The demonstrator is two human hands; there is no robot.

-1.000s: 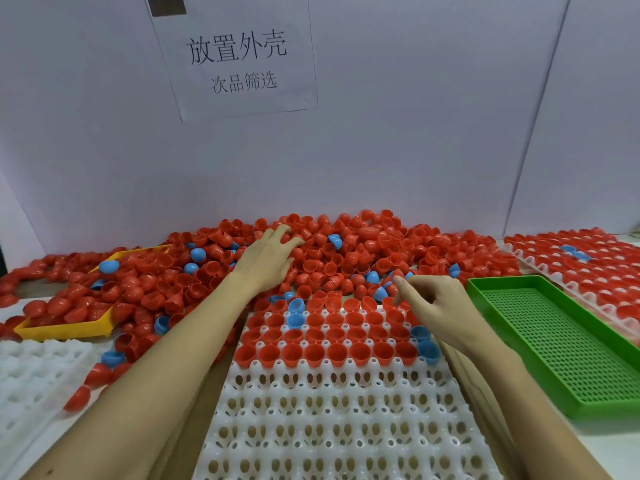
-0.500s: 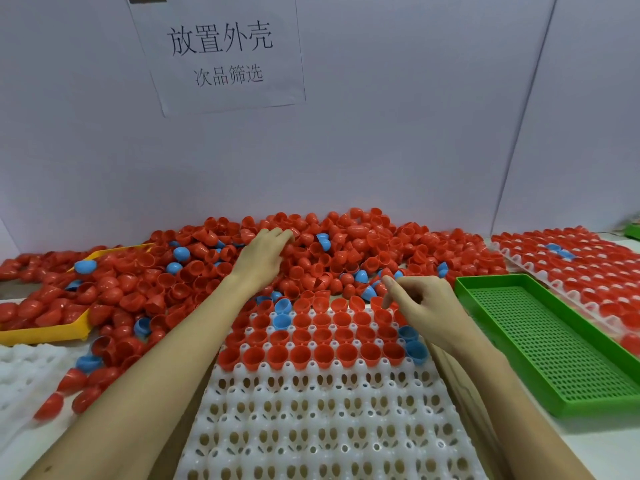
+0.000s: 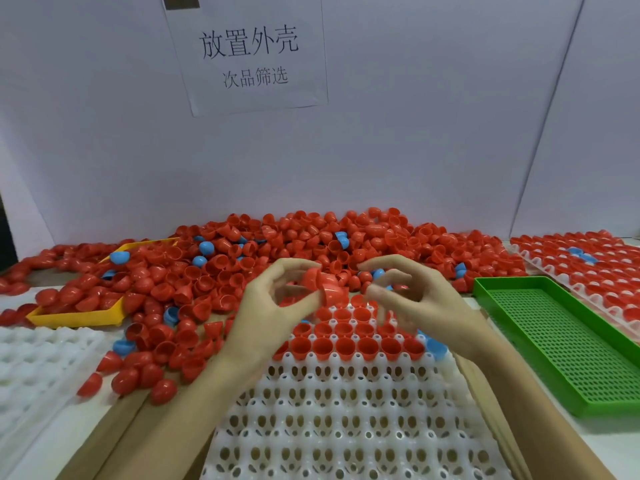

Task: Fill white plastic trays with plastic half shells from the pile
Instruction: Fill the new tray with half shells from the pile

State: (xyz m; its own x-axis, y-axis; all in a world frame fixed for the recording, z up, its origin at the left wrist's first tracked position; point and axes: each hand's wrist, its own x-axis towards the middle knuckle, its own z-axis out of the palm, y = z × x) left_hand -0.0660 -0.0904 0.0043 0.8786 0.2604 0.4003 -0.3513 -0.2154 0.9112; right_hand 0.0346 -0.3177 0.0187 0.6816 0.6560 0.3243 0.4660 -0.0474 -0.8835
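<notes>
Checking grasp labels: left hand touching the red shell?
Touching. Head view: left hand pinches the red shell between thumb and fingers, above the white tray.

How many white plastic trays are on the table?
3: one white plastic tray under the hands, half filled; one at the left, without shells; one at far right, filled. Others may lie outside the view.

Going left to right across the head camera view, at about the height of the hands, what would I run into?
Yellow tray → left hand holding red half shells → right hand → green perforated tray → filled white tray at the far right.
</notes>
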